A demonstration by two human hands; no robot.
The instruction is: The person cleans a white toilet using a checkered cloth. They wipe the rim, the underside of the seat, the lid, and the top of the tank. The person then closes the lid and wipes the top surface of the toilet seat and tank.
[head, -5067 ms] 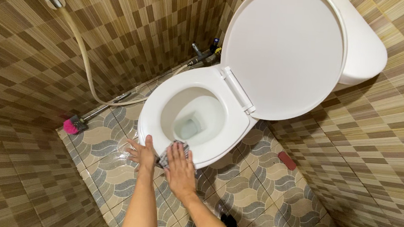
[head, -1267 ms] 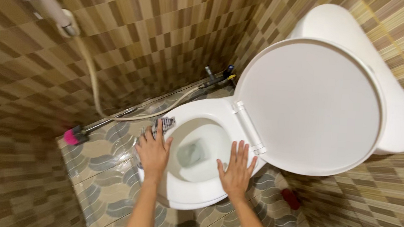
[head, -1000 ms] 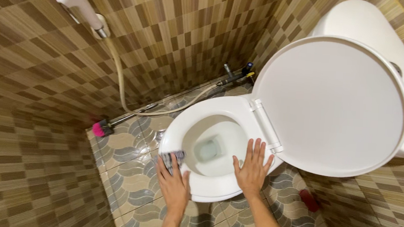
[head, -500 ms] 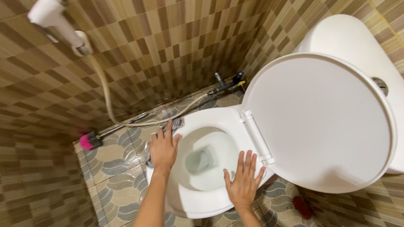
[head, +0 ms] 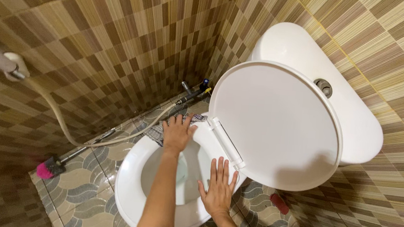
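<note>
A pink-headed brush (head: 46,168) lies on the patterned floor tiles (head: 80,190) against the wall. A cream spray hose (head: 62,121) hangs from its wall holder (head: 11,62). A small red object (head: 279,204) rests beside the pedestal.

Both bare forearms reach forward from the bottom of the view. The left arm stretches farther out, nearly straight, and the left hand (head: 177,132) lies palm down with its fingers spread and pointing away from the body. The right hand (head: 217,191) sits nearer, also palm down, flat, fingers extended and slightly fanned, wrist bent a little. The left thumb seems tucked sideways, though that is hard to tell.
</note>
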